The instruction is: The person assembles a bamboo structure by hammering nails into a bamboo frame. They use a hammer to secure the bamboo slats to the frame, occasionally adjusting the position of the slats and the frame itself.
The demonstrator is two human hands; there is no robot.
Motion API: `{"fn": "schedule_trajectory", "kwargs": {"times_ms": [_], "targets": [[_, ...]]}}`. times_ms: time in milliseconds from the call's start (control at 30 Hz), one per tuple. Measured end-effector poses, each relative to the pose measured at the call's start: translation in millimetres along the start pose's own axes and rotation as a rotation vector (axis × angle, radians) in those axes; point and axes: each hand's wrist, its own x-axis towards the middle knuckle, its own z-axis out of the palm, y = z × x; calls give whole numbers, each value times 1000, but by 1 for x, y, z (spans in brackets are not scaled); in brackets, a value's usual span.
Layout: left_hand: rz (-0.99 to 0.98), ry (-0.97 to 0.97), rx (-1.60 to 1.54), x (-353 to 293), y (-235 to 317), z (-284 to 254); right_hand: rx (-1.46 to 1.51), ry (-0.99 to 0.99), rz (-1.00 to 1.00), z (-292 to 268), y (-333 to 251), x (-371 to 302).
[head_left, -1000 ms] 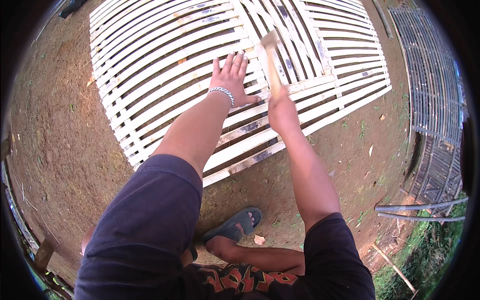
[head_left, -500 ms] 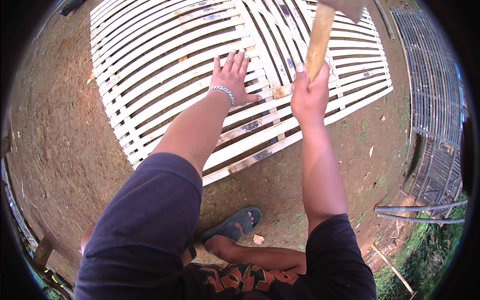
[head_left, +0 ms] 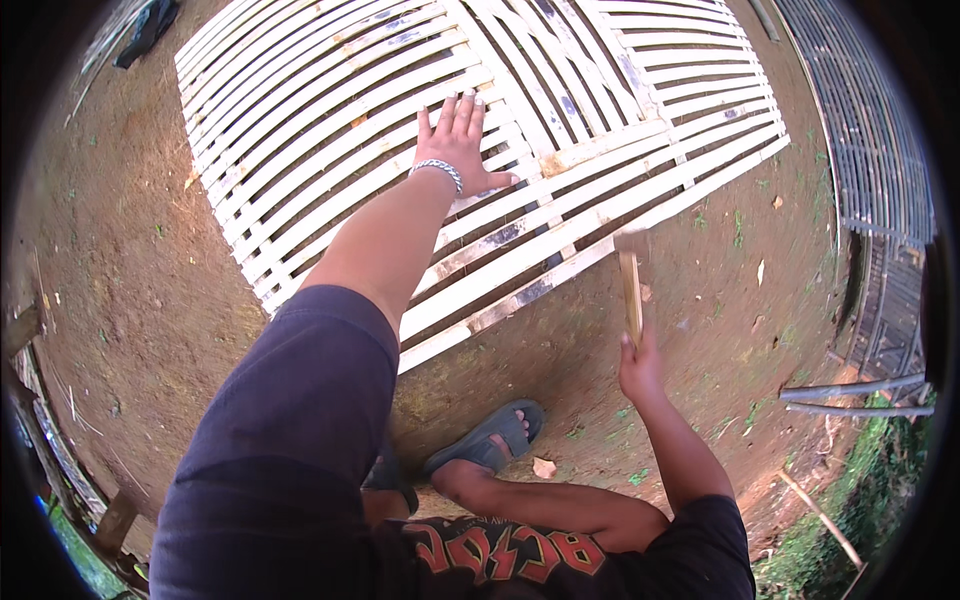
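Note:
My left hand (head_left: 458, 150) rests flat on the white slatted bamboo panel (head_left: 340, 150), fingers spread and pointing away from me. A silver chain bracelet (head_left: 438, 172) circles that wrist. My right hand (head_left: 641, 370) is closed around the wooden handle of a hatchet (head_left: 632, 290), held low to the right of the panel's near edge. Its head points away from me and is smeared by motion. One short crosspiece (head_left: 610, 147) lies across the ends of several lengthwise strips in the panel's middle.
Brown bare soil (head_left: 120, 300) surrounds the panel. My sandalled foot (head_left: 490, 440) stands near its front edge. Another slatted bamboo rack (head_left: 860, 130) stands at the right, with two poles (head_left: 855, 388) below it. Dark cloth (head_left: 147, 32) lies at the far left.
My right hand has swung the hatchet down and toward me, from above the panel to beside its near edge. My left hand stays flat on the slats. The view has shifted slightly.

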Motion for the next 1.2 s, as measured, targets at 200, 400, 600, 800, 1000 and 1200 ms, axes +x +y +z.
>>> {"fn": "schedule_trajectory", "kwargs": {"times_ms": [200,400,600,800,1000,1200], "targets": [[-9,72,-143,-21,-16,22,-181,-1,124,14,89,-111],[-6,42,-172,-171,-3,69,-256,254,24,73,72,-97],[74,-80,-121,-255,27,67,199,135,-52,87,-32,9],[-205,-102,-121,-226,9,70,654,-72,212,115,-49,68],[-193,-272,-172,-197,-9,43,1016,-15,317,141,-65,86],[-168,-214,-235,-200,-22,40,1253,54,440,135,-90,82]]}}
